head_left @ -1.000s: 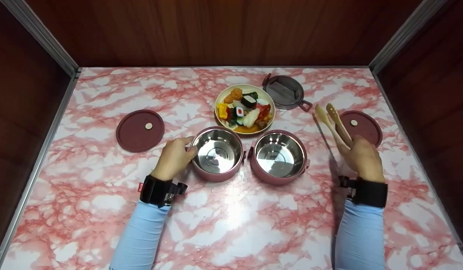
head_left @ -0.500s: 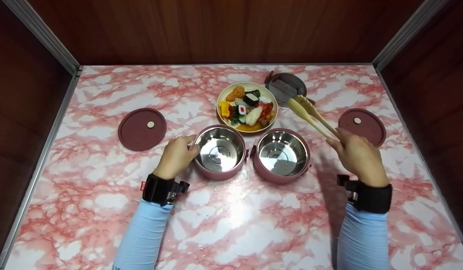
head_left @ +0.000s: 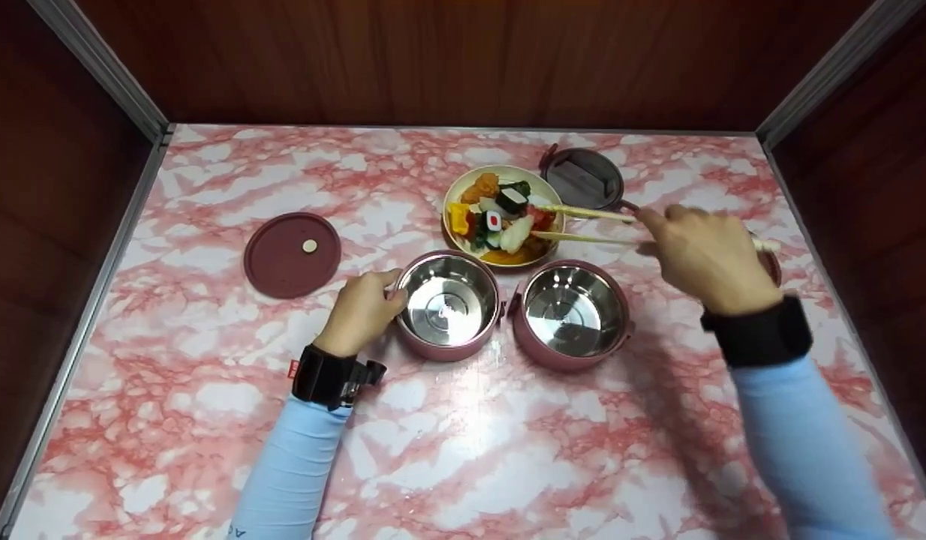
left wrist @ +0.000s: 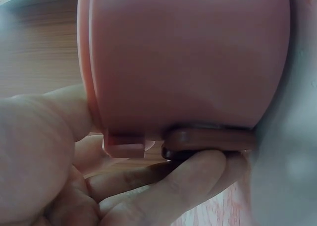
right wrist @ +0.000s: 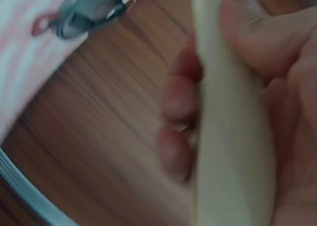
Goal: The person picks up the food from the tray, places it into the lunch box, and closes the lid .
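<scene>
In the head view my left hand [head_left: 360,311] holds the left side of a round pink lunch container [head_left: 449,352] with a steel inside. Its thumb sits at the rim and the fingers curl by the side clip [left wrist: 208,139], as the left wrist view shows. A matching container [head_left: 564,358] stands close to its right; both are without lids. My right hand [head_left: 707,255] grips pale tongs [head_left: 594,214], their arms spread and tips over the food at the right side of a cream plate [head_left: 545,182]. The plate holds sushi pieces, fried bits and other mixed food.
A dark red round lid [head_left: 283,262] lies to the left. Another lid [head_left: 769,264] is mostly hidden behind my right hand. Behind the plate lies a grey see-through lid [head_left: 579,180] with red clips. Wooden walls [head_left: 463,67] enclose the marbled table's back and sides.
My right hand has swung the tongs from above the right lid leftward to the plate, and their arms now stand wider apart. The left hand keeps its hold on the container.
</scene>
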A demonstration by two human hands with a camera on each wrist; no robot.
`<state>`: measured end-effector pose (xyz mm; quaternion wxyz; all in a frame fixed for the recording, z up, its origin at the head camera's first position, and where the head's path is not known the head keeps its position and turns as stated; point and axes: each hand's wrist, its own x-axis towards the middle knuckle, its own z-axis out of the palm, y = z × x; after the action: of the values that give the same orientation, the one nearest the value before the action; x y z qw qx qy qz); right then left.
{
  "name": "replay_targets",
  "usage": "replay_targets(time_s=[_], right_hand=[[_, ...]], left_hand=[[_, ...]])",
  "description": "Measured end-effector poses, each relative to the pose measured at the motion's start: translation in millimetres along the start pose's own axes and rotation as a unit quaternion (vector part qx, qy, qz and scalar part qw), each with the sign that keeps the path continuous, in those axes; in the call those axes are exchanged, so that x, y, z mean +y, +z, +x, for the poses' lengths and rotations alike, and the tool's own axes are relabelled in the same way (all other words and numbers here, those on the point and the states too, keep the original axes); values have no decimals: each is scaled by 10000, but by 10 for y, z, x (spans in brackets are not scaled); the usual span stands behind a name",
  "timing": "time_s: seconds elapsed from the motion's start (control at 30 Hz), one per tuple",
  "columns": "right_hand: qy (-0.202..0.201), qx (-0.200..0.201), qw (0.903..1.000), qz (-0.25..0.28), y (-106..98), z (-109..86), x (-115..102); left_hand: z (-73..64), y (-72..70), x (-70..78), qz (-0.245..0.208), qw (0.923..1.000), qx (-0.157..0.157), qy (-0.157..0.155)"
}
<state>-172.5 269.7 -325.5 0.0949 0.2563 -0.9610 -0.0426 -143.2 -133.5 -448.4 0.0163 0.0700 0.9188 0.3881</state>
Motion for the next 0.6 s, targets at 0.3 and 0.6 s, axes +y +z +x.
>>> replay_targets(time_s=[0.3,0.6], right_hand=[[-1138,-886,9818,-1231,-474,623,-258],[-1923,-1162,9432,-2447,-654,1004,-561]], left_hand=[[8,-4,7,-40,9998,-127,-156],[11,-16,9,4,9997,-171,-156]])
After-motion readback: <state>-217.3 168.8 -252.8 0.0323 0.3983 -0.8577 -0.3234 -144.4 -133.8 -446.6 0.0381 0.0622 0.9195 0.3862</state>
